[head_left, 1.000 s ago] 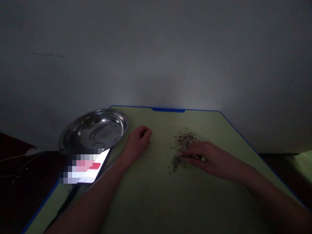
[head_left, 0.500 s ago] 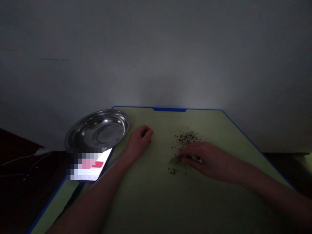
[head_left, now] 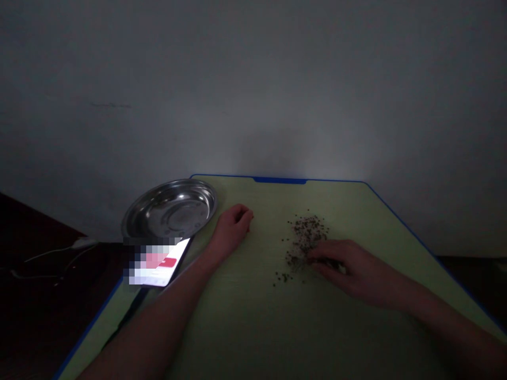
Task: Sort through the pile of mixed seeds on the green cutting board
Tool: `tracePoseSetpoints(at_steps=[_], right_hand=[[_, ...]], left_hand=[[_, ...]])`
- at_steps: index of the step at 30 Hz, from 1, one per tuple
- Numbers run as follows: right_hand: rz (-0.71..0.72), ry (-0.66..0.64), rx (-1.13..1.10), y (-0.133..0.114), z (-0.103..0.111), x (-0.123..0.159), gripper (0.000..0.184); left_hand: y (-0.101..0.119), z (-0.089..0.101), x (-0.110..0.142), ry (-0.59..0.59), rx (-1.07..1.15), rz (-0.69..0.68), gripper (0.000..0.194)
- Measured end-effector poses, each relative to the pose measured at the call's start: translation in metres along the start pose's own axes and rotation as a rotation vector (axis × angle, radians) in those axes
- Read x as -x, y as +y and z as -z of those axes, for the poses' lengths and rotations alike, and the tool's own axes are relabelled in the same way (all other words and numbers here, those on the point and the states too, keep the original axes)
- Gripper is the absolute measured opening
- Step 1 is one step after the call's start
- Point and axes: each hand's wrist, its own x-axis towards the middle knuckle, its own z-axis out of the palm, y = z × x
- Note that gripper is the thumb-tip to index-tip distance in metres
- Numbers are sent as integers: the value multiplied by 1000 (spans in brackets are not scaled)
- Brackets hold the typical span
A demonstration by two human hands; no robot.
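Forearms: both are reaching in from the near edge, lying low over the table [head_left: 245, 327], so the hands are working at surface level.
R hand [head_left: 348, 266]: palm down, fingers loosely curled w/ tips [head_left: 312, 257] touching the near-right edge of the seed pile; fingertips are pressing at the grains, likely sorting or picking. Cannot tell if a grain is pinched; too dim, too small.
Seeds [head_left: 304, 235]: small dark grains, lying loose on the green tabletop right of centre; denser clump at the far side, thin scatter trailing toward the near-left, a few strays [head_left: 282, 277] apart from the rest. Spread flat rather than heaped, so single grains are showing.
L hand [head_left: 233, 224]: curled into a loose fist, resting on the table well left of the seeds, between pile and dish. Whether it is holding anything inside: cannot tell.
Phone [head_left: 158, 264]: lying face up at the table's left edge, screen lit (blurred), just near of the dish.
Steel dish [head_left: 172, 208]: round, shallow, appearing empty; sitting at the far-left corner, overhanging the edge, within reach of the L hand.
Wall [head_left: 253, 95]: plain, grey, directly behind the table's far blue rim [head_left: 279, 180].
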Motion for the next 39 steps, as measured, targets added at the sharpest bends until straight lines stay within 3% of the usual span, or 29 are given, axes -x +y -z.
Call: tracePoseSetpoints(at_steps=[7,15,20,26,39], right_hand=[[10,3,29,-10,-6,0,20],[-41,93,7,-2,-1,3,24],[-23,38,-18,-5,-7,1,23],[-52,74,-9,-7,-10,-1,24],[45,24,1,-15,-18,-6,23]], left_hand=[[0,0,-1,-11,-4,3,22],[3,1,0,-19,3,16,22],[5,1,1,-6,-13,19,23],[3,0,1,-15,-9,15,20],[3,0,1,-30,-35,-7,19]])
